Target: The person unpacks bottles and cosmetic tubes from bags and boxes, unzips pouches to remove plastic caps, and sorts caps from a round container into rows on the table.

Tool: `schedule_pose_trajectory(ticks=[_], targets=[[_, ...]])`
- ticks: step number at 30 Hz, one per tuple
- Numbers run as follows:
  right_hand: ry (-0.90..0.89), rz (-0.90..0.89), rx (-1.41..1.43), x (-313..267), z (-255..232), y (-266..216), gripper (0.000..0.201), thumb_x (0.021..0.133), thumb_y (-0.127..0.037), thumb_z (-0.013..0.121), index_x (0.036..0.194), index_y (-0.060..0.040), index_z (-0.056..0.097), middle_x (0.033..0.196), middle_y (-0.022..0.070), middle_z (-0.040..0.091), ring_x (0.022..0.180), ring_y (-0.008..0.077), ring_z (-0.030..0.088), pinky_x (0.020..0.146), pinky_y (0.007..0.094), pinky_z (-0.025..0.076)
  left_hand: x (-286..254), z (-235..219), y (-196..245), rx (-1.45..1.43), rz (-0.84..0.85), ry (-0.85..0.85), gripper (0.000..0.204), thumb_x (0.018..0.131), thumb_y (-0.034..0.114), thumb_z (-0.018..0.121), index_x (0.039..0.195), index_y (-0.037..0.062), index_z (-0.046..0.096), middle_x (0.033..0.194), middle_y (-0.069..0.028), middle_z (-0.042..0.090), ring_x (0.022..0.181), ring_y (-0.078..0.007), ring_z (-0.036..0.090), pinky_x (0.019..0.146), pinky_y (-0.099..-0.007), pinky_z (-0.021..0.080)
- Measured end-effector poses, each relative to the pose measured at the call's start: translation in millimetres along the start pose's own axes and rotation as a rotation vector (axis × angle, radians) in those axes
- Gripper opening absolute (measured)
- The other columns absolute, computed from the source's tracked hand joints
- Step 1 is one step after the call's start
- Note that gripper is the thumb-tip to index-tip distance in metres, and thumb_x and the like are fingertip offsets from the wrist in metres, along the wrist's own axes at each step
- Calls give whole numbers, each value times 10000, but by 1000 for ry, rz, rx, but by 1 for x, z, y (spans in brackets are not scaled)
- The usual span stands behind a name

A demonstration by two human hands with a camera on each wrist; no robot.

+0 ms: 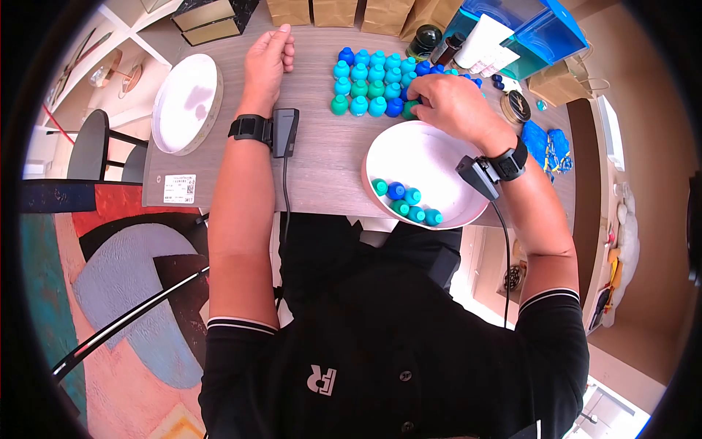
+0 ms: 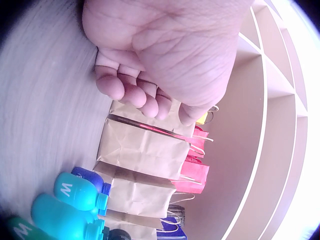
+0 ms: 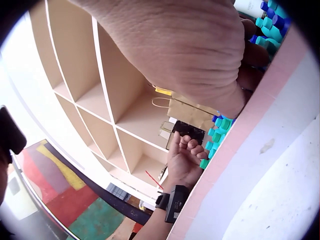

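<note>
My right hand (image 1: pixel 457 110) reaches over the right end of a block of small blue, turquoise and green bottles (image 1: pixel 376 89), which stand in rows on the table. Its thumb and fingers pinch a dark green bottle (image 1: pixel 409 111) at the block's near corner. Just below that hand sits a round white tray (image 1: pixel 431 157) with several similar bottles (image 1: pixel 395 191) gathered at its near left side. To the left of the rows, my left hand (image 1: pixel 269 60) rests with loosely curled fingers and nothing in them; its palm fills the top of the left wrist view.
Brown paper bags (image 1: pixel 335 13) line the back, beside a dark box (image 1: pixel 212 18). Another round white tray (image 1: pixel 188 102) lies at the left. White tubes (image 1: pixel 484 40), a dark jar (image 1: pixel 424 42), a round tin (image 1: pixel 515 107) and blue packets (image 1: pixel 547 146) stand at the right.
</note>
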State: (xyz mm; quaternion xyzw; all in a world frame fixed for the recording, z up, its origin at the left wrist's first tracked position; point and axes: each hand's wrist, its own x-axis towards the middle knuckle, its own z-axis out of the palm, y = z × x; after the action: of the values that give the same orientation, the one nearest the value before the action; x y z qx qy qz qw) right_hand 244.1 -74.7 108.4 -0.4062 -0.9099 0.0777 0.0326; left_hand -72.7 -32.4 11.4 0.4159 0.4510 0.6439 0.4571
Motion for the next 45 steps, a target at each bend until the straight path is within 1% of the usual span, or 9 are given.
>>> schedule_pose_trajectory(ticks=[3,9,24,27,31,35,37,43,45], targets=[[-8,34,19,-1,-5,-5,206,811,-206,697,988,-108,734,901,129,724,862,346,694,740,465,553,0,0,0,-2,5,-4,297,1022,349,627,910,74,621,738,19,567,623,-74,514,565,-234,424],[55,-101,76,1,5,4,260,813,-206,690,1046,-111,752,963,137,730,896,342,698,772,457,558,0,1,0,-23,16,17,289,996,330,669,871,71,642,722,27,581,607,-60,503,543,-220,428],[107,46,117,-29,-21,11,227,839,-194,686,1025,-79,746,886,148,716,821,346,691,741,450,541,2,-1,-4,-8,25,3,305,1001,342,653,869,68,636,718,24,580,605,-65,507,541,-228,423],[176,-86,110,-38,-17,13,207,859,-154,678,1033,-64,745,895,156,716,816,336,691,736,436,541,3,-3,-2,27,17,-32,310,1017,362,624,918,68,611,755,9,565,640,-91,518,580,-249,429],[160,-58,122,-49,-20,3,198,864,-100,686,1046,-34,726,897,156,682,810,333,668,735,405,529,-5,0,0,42,36,15,302,1012,382,628,857,125,587,676,27,540,545,-79,484,491,-226,380],[146,-86,147,-67,-25,-8,203,833,-87,698,1026,-28,716,868,151,664,820,325,665,721,408,523,-2,0,-4,42,35,28,302,1015,378,624,857,124,585,680,25,543,545,-86,489,499,-227,387],[64,-165,228,-78,-23,-16,213,796,-116,713,1005,-74,721,937,119,691,885,333,678,760,432,537,-1,-1,-5,35,37,26,301,1015,376,623,858,123,585,680,24,544,544,-86,489,500,-226,390],[-102,-276,321,-91,-9,-39,276,745,-121,765,1015,-108,711,928,90,672,902,330,668,753,444,526,-2,-1,-2,22,63,1,302,1011,390,628,890,115,600,700,21,553,587,-78,507,524,-218,409],[-132,-278,314,-91,-4,-41,254,744,-130,776,987,-119,700,910,80,660,899,327,662,756,452,516,1,-1,0,27,7,-12,306,1018,353,622,918,63,609,754,7,565,638,-93,518,581,-251,430]])
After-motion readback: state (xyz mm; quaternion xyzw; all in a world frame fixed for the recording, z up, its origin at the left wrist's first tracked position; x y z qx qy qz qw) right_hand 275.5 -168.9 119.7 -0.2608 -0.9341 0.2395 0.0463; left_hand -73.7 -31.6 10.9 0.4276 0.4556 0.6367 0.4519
